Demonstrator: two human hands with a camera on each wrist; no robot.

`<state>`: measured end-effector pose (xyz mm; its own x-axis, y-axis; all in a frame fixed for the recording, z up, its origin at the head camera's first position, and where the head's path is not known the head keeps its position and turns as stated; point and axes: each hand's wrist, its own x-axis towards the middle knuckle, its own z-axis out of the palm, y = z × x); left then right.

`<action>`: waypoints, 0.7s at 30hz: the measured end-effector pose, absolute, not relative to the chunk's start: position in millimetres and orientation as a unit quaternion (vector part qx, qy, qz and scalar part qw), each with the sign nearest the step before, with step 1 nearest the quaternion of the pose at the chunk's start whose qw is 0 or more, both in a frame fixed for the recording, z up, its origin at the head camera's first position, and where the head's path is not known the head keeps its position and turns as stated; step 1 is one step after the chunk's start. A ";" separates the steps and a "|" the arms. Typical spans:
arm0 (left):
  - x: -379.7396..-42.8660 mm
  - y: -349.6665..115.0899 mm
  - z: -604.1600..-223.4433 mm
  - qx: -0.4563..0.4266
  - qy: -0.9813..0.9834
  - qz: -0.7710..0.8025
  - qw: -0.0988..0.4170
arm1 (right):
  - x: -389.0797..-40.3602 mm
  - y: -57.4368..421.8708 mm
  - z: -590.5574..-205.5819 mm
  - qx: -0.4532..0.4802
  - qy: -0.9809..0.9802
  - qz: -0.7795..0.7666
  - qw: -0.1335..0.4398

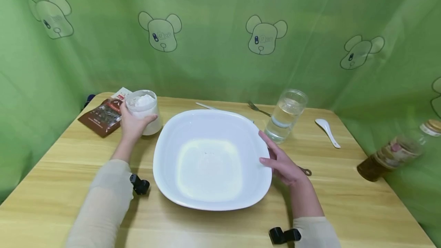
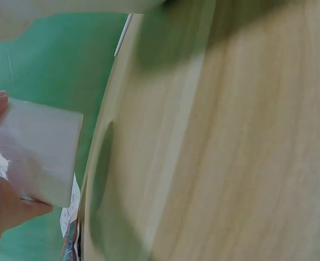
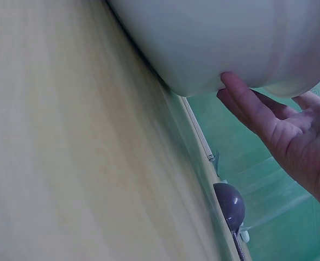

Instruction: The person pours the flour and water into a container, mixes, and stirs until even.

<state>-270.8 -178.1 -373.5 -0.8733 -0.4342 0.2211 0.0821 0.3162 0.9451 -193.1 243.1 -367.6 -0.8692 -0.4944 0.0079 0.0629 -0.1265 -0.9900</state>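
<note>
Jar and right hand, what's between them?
The head view shows the basin between the jar and the right hand, which touches its rim.

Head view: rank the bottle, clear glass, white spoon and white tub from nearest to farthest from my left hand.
From your left hand:
1. White tub, gripped in it.
2. Clear glass, right, past the basin.
3. White spoon, right of the glass.
4. Bottle, farthest right.

I saw green curtain point(image 1: 213, 68) hanging behind table point(image 1: 51, 190) and along both sides, outlined bear heads point(image 1: 163, 35) printed across it. Table wood looked pale, grained on my feed.
</note>
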 end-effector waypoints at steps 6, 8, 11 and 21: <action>-272.4 -177.3 -383.7 0.102 -0.770 -0.588 0.228 | -192.7 243.0 -368.1 -0.168 0.631 -0.732 0.192; -273.0 -176.1 -386.3 0.098 -0.768 -0.592 0.225 | -192.9 243.1 -367.3 -0.168 0.631 -0.733 0.192; -272.5 -175.1 -388.8 0.095 -0.769 -0.591 0.224 | -193.2 242.4 -366.4 -0.170 0.628 -0.734 0.196; -274.2 -173.5 -393.4 0.091 -0.772 -0.587 0.225 | -191.9 243.6 -366.3 -0.159 0.633 -0.733 0.193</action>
